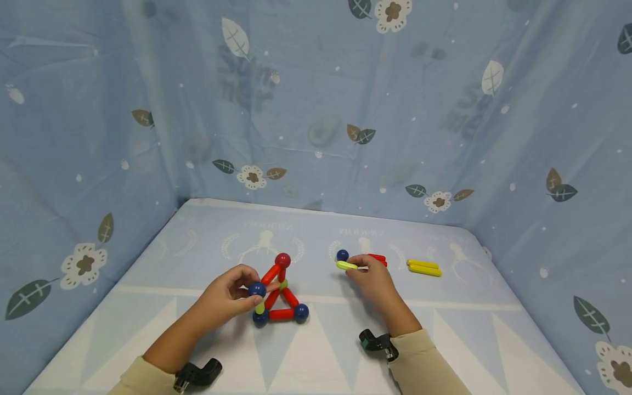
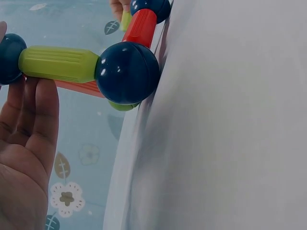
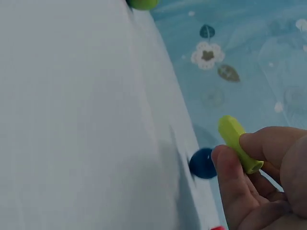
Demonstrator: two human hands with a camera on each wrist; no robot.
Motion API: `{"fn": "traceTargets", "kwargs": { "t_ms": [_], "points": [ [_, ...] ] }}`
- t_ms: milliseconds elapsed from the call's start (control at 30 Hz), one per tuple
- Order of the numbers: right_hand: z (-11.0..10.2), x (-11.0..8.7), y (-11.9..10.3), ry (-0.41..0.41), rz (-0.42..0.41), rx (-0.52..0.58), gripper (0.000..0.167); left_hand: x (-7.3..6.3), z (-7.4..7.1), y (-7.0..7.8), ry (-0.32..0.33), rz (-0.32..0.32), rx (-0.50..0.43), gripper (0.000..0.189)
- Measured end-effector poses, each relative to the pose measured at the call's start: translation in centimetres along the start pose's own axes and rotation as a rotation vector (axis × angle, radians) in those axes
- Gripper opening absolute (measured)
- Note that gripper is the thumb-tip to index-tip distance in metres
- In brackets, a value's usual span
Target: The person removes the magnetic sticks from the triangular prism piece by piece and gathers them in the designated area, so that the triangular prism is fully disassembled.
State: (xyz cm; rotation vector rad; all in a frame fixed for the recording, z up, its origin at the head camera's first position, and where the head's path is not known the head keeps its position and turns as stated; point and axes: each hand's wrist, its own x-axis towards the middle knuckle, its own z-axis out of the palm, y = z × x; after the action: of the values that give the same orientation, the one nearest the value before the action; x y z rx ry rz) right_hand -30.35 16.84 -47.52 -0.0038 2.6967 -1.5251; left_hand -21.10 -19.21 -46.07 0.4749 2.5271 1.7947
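My left hand (image 1: 224,296) grips a blue ball (image 1: 257,289) between thumb and fingers. A short yellow-green rod (image 2: 60,63) joins it to another blue ball (image 2: 127,73) at the near left corner of a magnetic-stick frame. Red rods (image 1: 281,314) form the frame's base, with a blue ball (image 1: 301,312) at the right corner and a green ball (image 1: 283,283) at the back. On top sits a red ball (image 1: 283,260), borne by slanting red rods. To the right, my right hand (image 1: 372,281) pinches a loose yellow-green rod (image 3: 235,141) between thumb and fingertips.
A loose blue ball (image 1: 343,255) lies just beyond the right hand's rod. Red rods (image 1: 377,257) lie behind that hand, partly hidden, and two yellow rods (image 1: 424,267) lie farther right. Patterned blue curtains (image 1: 316,109) enclose the table's back and sides.
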Motion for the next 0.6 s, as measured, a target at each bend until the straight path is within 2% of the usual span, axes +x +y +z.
{"fn": "traceTargets", "kwargs": {
  "t_ms": [100,300,600],
  "points": [
    [-1.1,0.1,1.2,0.037,0.014,-0.022,0.023,0.0,0.1,-0.1,-0.002,-0.009,-0.011,0.038],
    [-3.1,0.4,3.8,0.083,0.103,-0.039,0.025,-0.2,0.1,-0.1,0.003,-0.023,-0.014,0.038],
    [-4.6,0.9,4.9,0.153,0.168,-0.063,0.024,0.0,0.0,0.0,0.001,-0.035,-0.021,0.039]
  ]
}}
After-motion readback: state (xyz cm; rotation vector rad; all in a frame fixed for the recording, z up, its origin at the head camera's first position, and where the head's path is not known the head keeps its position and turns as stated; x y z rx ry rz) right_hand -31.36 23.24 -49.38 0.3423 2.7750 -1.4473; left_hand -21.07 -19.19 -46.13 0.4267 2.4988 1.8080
